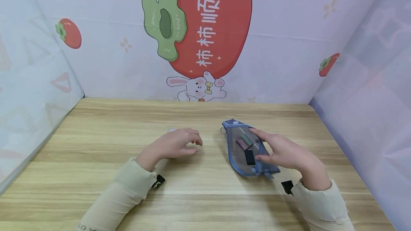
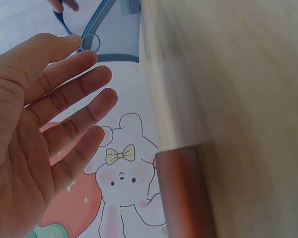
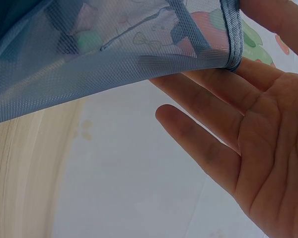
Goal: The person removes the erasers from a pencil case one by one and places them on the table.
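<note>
A blue mesh zip pouch (image 1: 236, 159) with a ring at its far corner sits right of the table's middle. Through the mesh show a green block (image 1: 246, 140), a dull pink block (image 1: 242, 144), a black block (image 1: 250, 157) and a thin stick. My right hand (image 1: 287, 150) holds the pouch by its right side, thumb on the near part and several fingers behind the mesh in the right wrist view. Left of the pouch my left hand (image 1: 176, 143) hovers over the table, holding nothing, fingers loosely spread. Beyond it, a small whitish thing (image 1: 171, 130) is mostly hidden.
In the left wrist view a reddish-brown block-like thing (image 2: 185, 193) lies on the tabletop beside the left hand. The wooden table (image 1: 112, 124) is bounded by a printed back wall (image 1: 273, 63) and by side walls at left and right.
</note>
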`<control>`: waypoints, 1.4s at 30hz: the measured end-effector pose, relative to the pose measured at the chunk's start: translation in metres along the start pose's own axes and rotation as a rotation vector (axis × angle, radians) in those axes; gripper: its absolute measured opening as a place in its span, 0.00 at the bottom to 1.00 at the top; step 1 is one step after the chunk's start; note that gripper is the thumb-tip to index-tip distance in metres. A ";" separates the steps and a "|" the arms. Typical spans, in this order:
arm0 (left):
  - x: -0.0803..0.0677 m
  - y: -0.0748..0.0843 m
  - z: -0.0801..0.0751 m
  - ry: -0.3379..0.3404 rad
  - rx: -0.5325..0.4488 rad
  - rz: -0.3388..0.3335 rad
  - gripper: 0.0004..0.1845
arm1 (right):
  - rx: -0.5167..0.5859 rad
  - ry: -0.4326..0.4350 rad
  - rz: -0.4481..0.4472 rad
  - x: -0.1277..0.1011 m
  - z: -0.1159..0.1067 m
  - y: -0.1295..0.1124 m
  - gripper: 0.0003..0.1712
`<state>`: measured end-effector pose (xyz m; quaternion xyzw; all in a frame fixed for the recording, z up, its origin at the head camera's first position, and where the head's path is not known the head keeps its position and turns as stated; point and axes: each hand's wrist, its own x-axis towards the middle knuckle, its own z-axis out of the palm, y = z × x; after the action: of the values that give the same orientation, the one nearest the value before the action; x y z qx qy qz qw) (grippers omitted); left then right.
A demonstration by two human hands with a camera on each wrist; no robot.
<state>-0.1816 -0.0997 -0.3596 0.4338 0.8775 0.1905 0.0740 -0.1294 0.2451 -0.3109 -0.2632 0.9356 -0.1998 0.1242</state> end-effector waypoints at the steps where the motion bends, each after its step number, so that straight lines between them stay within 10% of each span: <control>1: 0.001 0.000 0.001 -0.002 0.001 0.008 0.11 | 0.003 -0.001 0.000 0.000 0.000 0.000 0.46; 42: 0.047 0.033 0.015 0.024 0.010 0.161 0.15 | 0.039 -0.001 -0.007 0.002 0.001 0.000 0.46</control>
<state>-0.1818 -0.0408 -0.3582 0.5010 0.8416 0.1967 0.0456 -0.1309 0.2437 -0.3118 -0.2642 0.9305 -0.2185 0.1290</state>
